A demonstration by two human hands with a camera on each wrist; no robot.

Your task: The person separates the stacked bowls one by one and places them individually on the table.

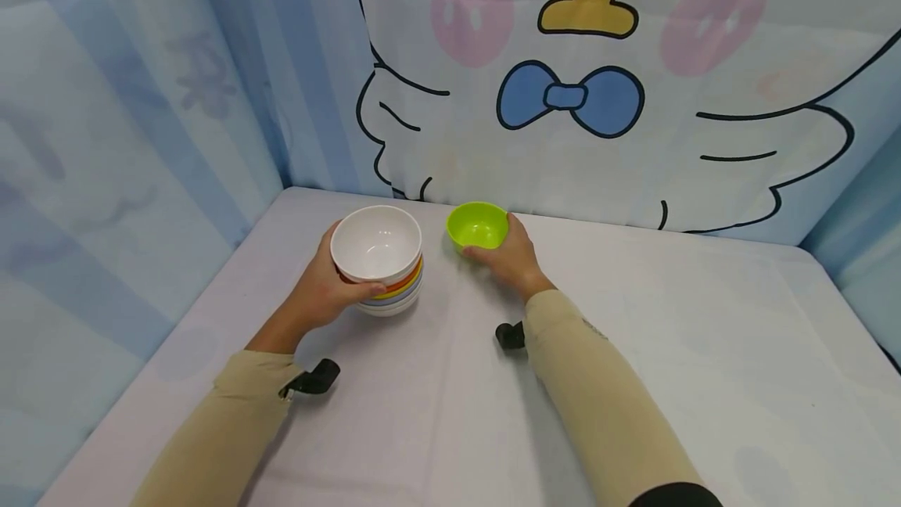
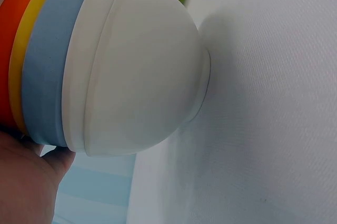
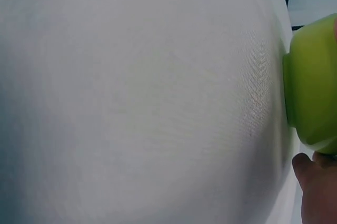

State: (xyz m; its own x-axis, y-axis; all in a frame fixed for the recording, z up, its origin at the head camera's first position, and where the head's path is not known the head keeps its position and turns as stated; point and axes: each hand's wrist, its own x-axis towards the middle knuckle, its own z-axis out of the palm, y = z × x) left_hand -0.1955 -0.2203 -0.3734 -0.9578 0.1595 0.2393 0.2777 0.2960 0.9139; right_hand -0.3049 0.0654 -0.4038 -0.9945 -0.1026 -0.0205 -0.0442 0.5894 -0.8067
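Note:
In the head view my left hand [image 1: 327, 288] grips a stack of nested bowls with a white bowl [image 1: 376, 245] on top. Below its rim show orange, yellow, blue and white bands of further bowls. The left wrist view gives the stack side-on, with a blue bowl [image 2: 50, 61] above white bowls [image 2: 142, 71] at the bottom. To the right of the stack my right hand [image 1: 514, 260] pinches a lime-green bowl [image 1: 479, 225] between thumb and fingers, its opening upward. The green bowl [image 3: 313, 84] is partly cut off in the right wrist view.
A white cloth covers the table [image 1: 436, 413]. Behind it hangs a curtain with a cartoon print and a blue bow [image 1: 566, 96]; another blue-and-white curtain [image 1: 127, 178] borders the left side. Black wrist mounts [image 1: 317, 378] stick out from both sleeves.

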